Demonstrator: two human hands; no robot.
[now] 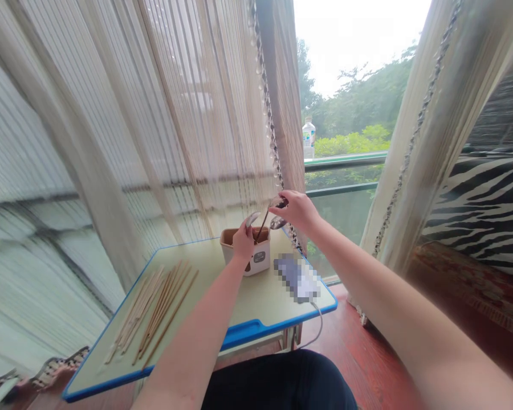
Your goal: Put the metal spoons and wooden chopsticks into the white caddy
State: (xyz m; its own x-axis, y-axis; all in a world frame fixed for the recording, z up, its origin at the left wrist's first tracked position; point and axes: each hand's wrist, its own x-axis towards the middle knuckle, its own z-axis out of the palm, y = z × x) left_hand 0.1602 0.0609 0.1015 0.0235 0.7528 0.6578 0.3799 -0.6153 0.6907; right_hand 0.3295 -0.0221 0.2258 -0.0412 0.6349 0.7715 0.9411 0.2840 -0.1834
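A white utensil holder [260, 265] with a brown rim stands near the far edge of the small table. My left hand [243, 244] is at its opening, fingers closed near a metal spoon [252, 218] whose bowl shows above them; its handle is hidden. Above and to the right, my right hand [297, 209] pinches the upper end of a thin dark chopstick [262, 225], which slants down into the holder. Another metal spoon [277, 222] shows its bowl just below my right fingers. On the table's left side lie several brown chopsticks [165, 307] and paler chopsticks [139, 307].
The pale table [214, 296] has a blue edge. A phone-like blurred object [297, 279] lies at its right, with a white cable [320, 324] hanging over the front. Sheer curtains [188, 114] hang close behind. A bottle [308, 138] stands by the window railing.
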